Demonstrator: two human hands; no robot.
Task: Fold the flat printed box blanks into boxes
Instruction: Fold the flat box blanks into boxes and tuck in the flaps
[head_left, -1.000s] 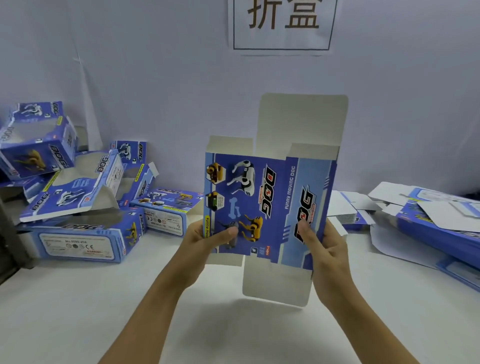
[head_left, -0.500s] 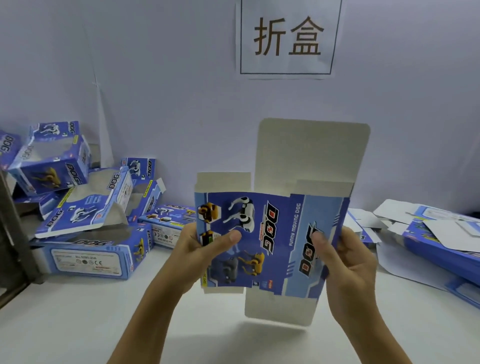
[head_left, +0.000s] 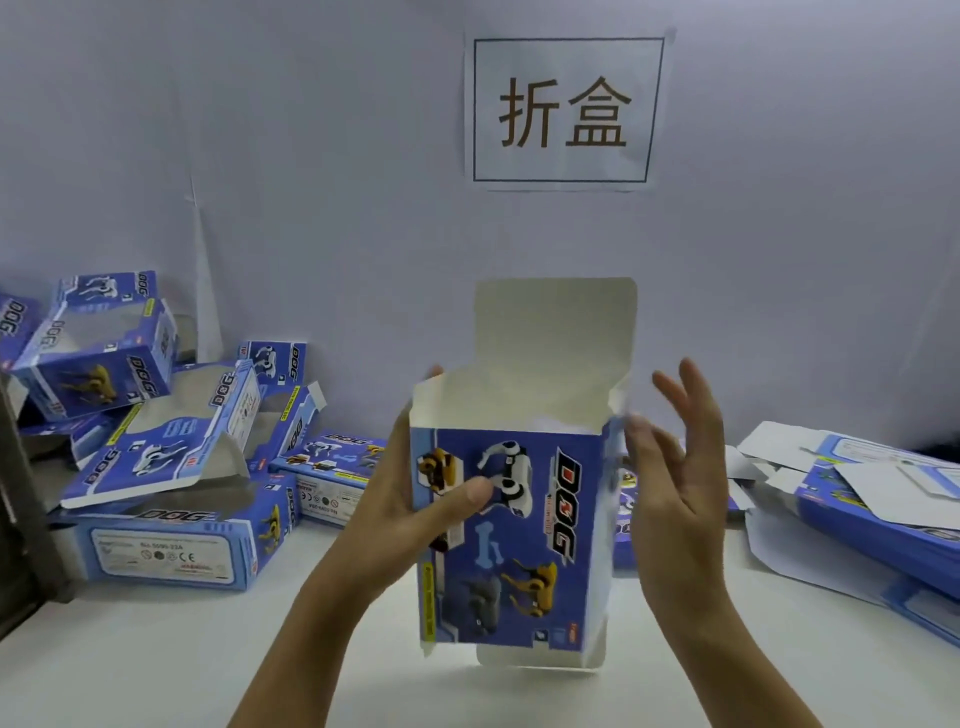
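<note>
A blue printed box blank (head_left: 530, 540) with toy dogs and the word DOG stands upright in the air over the table, squared out into a tube. Its white top flap (head_left: 556, 332) sticks straight up and the bottom flaps hang loose. My left hand (head_left: 415, 499) grips the left edge, thumb across the printed front, fingers behind. My right hand (head_left: 680, 467) is just right of the box with fingers spread and straight, its blurred fingertips near the upper right corner, holding nothing.
Several folded blue boxes (head_left: 166, 467) lie piled at the left against the wall. A stack of flat blanks (head_left: 883, 499) lies at the right on the white table (head_left: 156, 665). A paper sign (head_left: 566, 109) hangs on the wall. A dark object edges the far left.
The flat blank has been pushed open into a box shape. My right hand let go of the right edge and spread open beside it. The view came closer to the box.
</note>
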